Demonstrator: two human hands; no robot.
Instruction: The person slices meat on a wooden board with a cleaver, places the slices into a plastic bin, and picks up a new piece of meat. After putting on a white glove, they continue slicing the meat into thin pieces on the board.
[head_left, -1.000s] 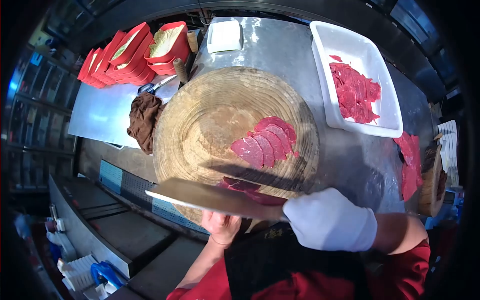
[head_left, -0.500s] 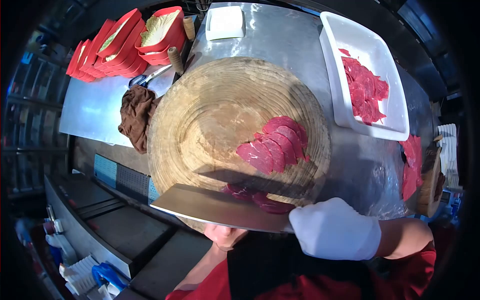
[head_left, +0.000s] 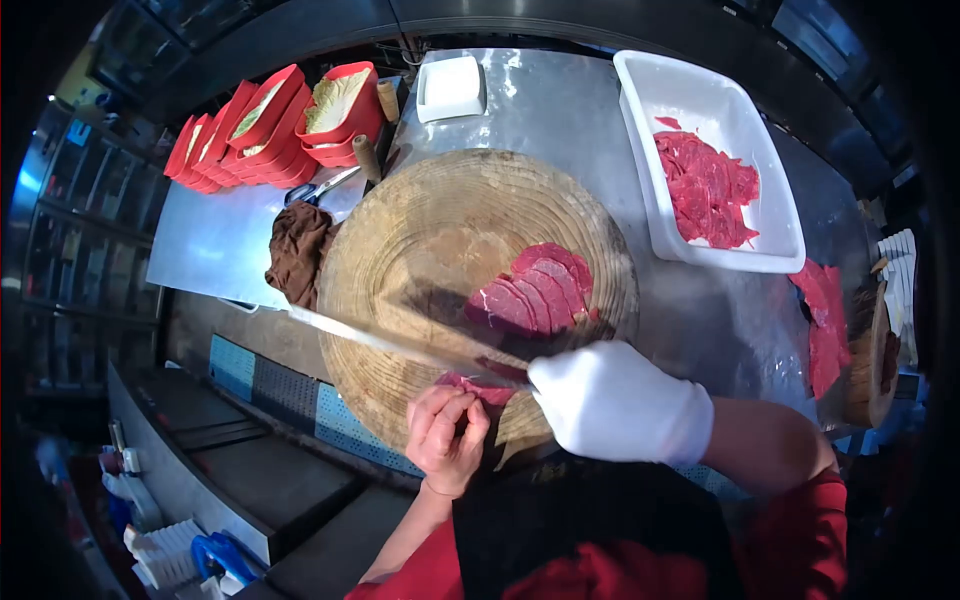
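Note:
My right hand (head_left: pixel 620 403), in a white glove, is wrapped round the handle of a large cleaver (head_left: pixel 400 345). The blade points left across the front of a round wooden chopping block (head_left: pixel 400 220), seen nearly edge-on and slightly blurred. Bare and with curled fingers, my left hand (head_left: pixel 443 435) is at the block's front edge, against a small piece of red meat (head_left: pixel 480 386). Whether its fingers grip the meat is hard to tell. Overlapping meat slices (head_left: pixel 540 292) lie on the block beyond the blade.
A white tub (head_left: pixel 640 150) holding sliced meat stands at the right back, with more meat (head_left: pixel 823 325) beside it. Red baskets (head_left: pixel 270 135) of leaves, scissors (head_left: pixel 325 187) and a brown cloth (head_left: pixel 297 250) are left. A small white container (head_left: pixel 449 88) stands behind.
The cleaver has lifted and turned from broadside to nearly edge-on. My left hand has come into fuller view beside the front piece of meat. The camera view has shifted.

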